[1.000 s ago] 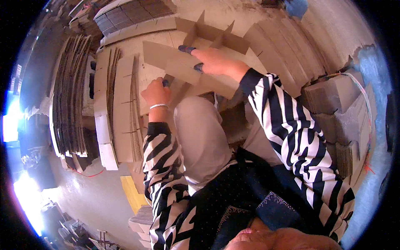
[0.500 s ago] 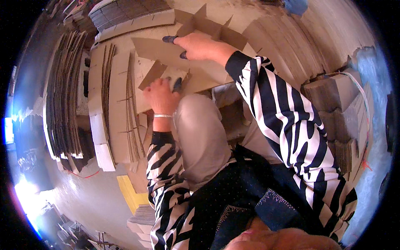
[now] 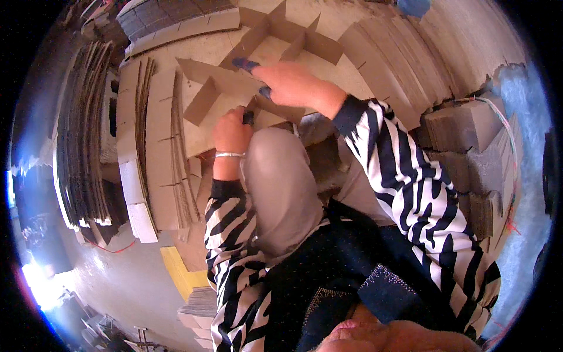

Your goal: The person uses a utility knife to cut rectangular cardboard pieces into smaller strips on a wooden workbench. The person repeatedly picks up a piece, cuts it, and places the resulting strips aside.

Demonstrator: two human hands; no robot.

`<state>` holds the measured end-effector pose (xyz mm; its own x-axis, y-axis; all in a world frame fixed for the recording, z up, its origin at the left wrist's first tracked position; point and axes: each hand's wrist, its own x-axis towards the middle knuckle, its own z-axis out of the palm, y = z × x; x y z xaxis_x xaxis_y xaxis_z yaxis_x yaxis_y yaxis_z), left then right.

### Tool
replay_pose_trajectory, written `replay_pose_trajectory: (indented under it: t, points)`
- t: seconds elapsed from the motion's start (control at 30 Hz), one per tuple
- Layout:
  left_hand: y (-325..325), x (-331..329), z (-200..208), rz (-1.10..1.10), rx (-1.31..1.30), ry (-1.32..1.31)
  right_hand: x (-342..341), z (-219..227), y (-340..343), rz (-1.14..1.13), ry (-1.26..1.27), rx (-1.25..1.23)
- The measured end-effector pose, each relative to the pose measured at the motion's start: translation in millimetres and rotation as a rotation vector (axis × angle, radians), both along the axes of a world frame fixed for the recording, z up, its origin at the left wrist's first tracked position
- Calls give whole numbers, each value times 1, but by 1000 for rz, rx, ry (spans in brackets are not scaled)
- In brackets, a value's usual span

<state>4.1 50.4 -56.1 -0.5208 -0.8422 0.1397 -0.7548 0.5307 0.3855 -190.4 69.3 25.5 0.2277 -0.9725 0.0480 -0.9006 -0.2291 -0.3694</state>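
Observation:
Thin brown cardboard strips stand on edge in front of me, crossing one another. My left hand (image 3: 233, 134) is at the near side, its fingers closed on the lower edge of a cardboard strip (image 3: 254, 107). Beside it a short strip (image 3: 201, 103) stands at an angle against a longer strip (image 3: 214, 75). My right hand (image 3: 287, 83) reaches over the longer strip, with the strip between thumb and finger. Dark covers sit on the fingertips of both hands. Just beyond, a crossed cardboard divider (image 3: 291, 30) stands on the board.
Slotted cardboard strips (image 3: 161, 146) lie stacked at my left, beside a taller row of sheets (image 3: 88, 135). More flat strips (image 3: 387, 64) lie at the right, with bundled stacks (image 3: 454, 129) below them. A light work board (image 3: 202, 50) lies under the pieces. My knee (image 3: 278, 182) is close to its edge.
My left hand's fingers have drawn together on the near strip. My right hand has shifted slightly right and nearer. The far crossed divider now stands more in view.

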Motion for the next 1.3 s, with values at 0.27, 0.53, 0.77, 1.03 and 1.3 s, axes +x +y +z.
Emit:
replay_pose_trajectory:
  t: [0.27,0.53,0.77,1.03,1.3]
  points:
    - [-5,-10,26,-16,-28,89,-11,-59,41,-83,51,116]
    - [-75,7,5,233,-109,-165,-28,-57,34,-119,-42,240]
    - [-66,4,36,311,-238,-97,-184,-14,140,-736,287,-163]
    - [-156,-37,6,68,70,-350,-236,-29,189,-781,435,-303]
    - [-140,-9,14,129,34,-367,-131,35,86,-390,-142,-391]
